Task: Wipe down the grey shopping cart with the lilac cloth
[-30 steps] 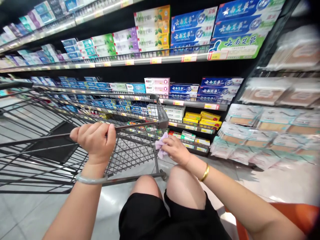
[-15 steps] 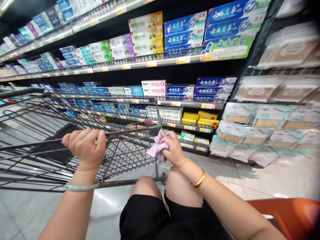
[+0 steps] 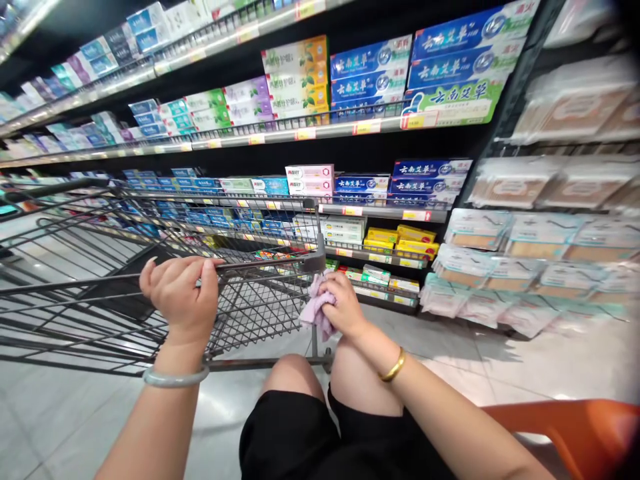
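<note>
My left hand (image 3: 181,293) is curled round the top side rail of a grey wire shopping cart (image 3: 260,327), a little left of its front corner. A jade-like bangle circles that wrist. In my right hand (image 3: 345,303) is a bunched lilac cloth (image 3: 319,310), held just below the cart's corner cap (image 3: 313,261) and over the upright wire edge there. My fingers press into the cloth, and part of it hangs loose to the left. The palm side of both hands is hidden.
Shelves of boxed toothpaste (image 3: 370,73) run across behind the cart. Hanging packs (image 3: 515,267) fill the rack on the right. An orange plastic piece (image 3: 565,427) stands at the lower right. My knees (image 3: 295,377) are close to the cart's lower frame.
The cloth and my right hand have moved slightly down at the cart's corner. My left hand appears a little further right, its fingers somewhat lifted. The view has shifted slightly.
</note>
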`<state>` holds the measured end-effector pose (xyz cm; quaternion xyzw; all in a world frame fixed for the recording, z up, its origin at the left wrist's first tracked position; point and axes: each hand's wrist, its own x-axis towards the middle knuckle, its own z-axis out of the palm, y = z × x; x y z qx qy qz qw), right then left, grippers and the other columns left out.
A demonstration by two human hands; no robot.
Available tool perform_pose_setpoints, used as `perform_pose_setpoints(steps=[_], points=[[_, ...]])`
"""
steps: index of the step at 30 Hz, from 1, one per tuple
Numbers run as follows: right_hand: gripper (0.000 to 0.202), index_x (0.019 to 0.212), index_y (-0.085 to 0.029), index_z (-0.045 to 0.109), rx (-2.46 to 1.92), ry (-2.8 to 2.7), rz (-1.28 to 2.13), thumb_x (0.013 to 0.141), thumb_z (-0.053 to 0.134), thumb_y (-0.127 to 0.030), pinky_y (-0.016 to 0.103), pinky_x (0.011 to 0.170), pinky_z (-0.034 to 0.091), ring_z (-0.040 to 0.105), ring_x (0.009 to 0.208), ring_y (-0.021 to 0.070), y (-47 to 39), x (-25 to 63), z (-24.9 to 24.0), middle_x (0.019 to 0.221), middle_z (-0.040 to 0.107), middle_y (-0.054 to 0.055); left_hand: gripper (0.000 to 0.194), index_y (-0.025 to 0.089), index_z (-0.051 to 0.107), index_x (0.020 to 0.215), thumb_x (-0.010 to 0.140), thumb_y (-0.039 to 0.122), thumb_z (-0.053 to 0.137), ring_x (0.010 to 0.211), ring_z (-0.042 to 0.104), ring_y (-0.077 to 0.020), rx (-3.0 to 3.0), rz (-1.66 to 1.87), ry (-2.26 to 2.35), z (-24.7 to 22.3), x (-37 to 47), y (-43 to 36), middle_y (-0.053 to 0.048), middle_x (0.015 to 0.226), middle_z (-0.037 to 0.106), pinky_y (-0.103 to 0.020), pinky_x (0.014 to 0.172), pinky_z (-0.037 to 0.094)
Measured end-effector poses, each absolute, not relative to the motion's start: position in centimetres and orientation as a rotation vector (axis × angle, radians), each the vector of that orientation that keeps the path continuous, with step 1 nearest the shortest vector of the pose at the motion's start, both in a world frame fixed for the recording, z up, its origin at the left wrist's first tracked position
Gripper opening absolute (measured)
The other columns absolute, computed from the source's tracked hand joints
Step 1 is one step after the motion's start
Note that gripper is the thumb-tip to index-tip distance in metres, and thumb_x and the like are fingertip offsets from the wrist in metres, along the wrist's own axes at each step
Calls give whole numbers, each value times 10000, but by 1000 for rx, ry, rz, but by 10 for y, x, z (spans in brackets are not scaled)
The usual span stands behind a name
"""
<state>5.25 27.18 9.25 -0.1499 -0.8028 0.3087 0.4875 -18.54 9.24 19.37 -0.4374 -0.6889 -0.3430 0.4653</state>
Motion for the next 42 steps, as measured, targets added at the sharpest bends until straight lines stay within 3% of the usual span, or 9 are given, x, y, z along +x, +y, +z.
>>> perform_pose_setpoints(steps=[4,8,12,16,22,29,36,42], points=[[277,816,-232,663,-361,-1890,743,643,538,-57,412,974,481,589,1099,261,278,56,101,1050,601,65,279,264,791,917,1000,344,538,948,684,-230,-1102,-848,-1669,197,-180,96,-33,950,778,-554,1169,368],[276,824,-238,666,-369,-1839,675,656,532,-66,405,970,475,587,1071,255,285,55,128,1021,605,58,250,248,779,899,986,296,550,944,701,-220,-1231,-859,-1623,203,-163,108,-40,943,785,-475,1103,438],[271,828,-227,649,-383,-1938,662,642,543,-62,406,954,480,581,1065,259,287,52,108,1041,607,67,220,228,769,942,976,249,552,956,691,-221,-1422,-933,-1558,209,-137,128,-57,956,780,-414,990,495],[287,825,-224,643,-381,-1981,679,628,537,-45,408,943,484,582,1049,257,290,57,96,1042,604,70,229,219,766,941,982,240,542,949,687,-214,-1524,-963,-1532,211,-117,149,-51,951,779,-395,974,491],[283,871,-233,641,-361,-1789,583,675,525,-65,419,1001,472,573,1103,257,295,58,137,1064,593,67,284,224,779,917,999,306,520,891,694,-213,-1512,-970,-1636,209,-105,166,-49,936,784,-378,854,463],[230,814,-237,601,-420,-1847,694,655,517,-94,399,901,525,610,1017,248,294,62,114,1001,607,62,320,227,757,850,1010,322,496,806,660,-210,-1450,-990,-1698,206,-98,167,-38,870,777,-382,806,407],[311,1016,-241,689,-302,-1737,490,749,582,-122,468,1076,486,584,1218,285,270,69,182,1217,607,101,330,221,759,869,1022,323,485,826,673,-207,-1462,-1069,-1702,205,-100,163,-42,862,770,-379,809,428],[487,1306,-179,674,-437,-2070,315,823,617,-190,566,1228,330,462,1428,347,249,36,221,1525,528,145,361,202,720,918,1058,312,405,889,673,-187,-1363,-1276,-1695,216,-103,152,-60,897,747,-333,842,477]])
